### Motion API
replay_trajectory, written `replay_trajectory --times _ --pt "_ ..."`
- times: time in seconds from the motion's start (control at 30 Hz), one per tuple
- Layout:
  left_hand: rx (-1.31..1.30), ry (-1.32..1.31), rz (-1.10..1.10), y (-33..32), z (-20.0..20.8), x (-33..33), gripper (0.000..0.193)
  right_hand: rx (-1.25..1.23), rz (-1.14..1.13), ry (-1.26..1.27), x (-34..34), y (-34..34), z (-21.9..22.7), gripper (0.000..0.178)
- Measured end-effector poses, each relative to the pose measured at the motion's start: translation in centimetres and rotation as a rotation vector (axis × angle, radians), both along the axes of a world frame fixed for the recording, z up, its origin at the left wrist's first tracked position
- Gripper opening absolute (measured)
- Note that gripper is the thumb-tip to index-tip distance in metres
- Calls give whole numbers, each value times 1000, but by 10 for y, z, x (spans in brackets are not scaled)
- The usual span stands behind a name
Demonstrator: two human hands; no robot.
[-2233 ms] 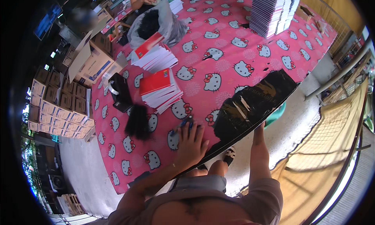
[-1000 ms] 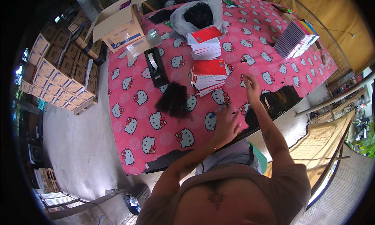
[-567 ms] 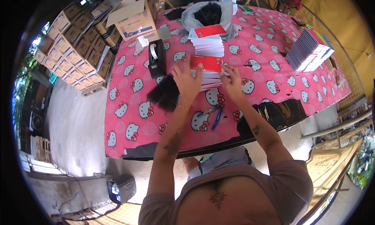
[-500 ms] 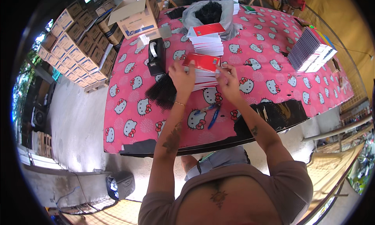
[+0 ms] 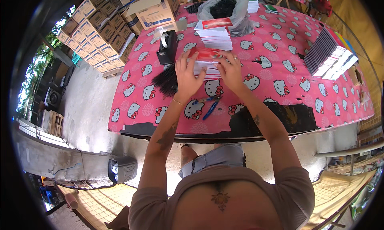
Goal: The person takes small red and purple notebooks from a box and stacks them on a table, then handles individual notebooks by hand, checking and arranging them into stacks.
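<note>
A red-covered notebook [image 5: 205, 53] lies on top of a short stack of white-edged notebooks [image 5: 206, 68] at the middle of the table. My left hand [image 5: 189, 76] grips its left side, fingers over the cover and thumb toward the near edge. From the right, my right hand [image 5: 231, 72] presses bent fingers on the cover's other end. The fingers partly hide the cover. Just beyond stands a taller notebook stack [image 5: 216, 39] with a red cover on top. Near my left wrist lies a bunch of black mesh-like strips [image 5: 165, 81]. Blue-handled pliers [image 5: 211, 109] rest closer to me.
A black tape dispenser [image 5: 167, 48] stands left of the stacks. Behind them are a plastic bag of black strands [image 5: 239, 24] and an open carton [image 5: 158, 15]. A large notebook stack [image 5: 330, 56] stands at right. Piled cartons [image 5: 94, 38] stand beyond the table's left edge.
My right hand has moved inward over the red notebook's right end. My left hand has shifted slightly on its side. The whole view has tilted, moving the table up in the picture.
</note>
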State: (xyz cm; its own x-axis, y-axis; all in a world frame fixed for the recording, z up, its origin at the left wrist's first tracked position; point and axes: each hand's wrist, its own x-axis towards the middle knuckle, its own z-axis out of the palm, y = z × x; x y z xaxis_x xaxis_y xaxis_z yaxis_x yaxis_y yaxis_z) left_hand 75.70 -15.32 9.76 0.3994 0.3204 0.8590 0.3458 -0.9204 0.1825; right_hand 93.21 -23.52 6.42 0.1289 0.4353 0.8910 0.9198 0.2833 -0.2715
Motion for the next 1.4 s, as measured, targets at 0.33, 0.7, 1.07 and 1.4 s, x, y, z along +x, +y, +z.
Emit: replay_trajectory --times 0.33,0.7,1.07,1.4 --pt "-322 482 -8 -98 -70 -76 46 -65 167 807 -5 -108 -17 20" --pt "-246 261 573 31 -92 -215 52 -548 435 873 -43 -130 -76 19" --pt "-660 57 -354 -105 -83 -82 64 -458 621 1020 -73 -119 -63 35" --pt "-265 164 293 29 -79 -89 29 -671 503 1002 -75 -127 -57 24"
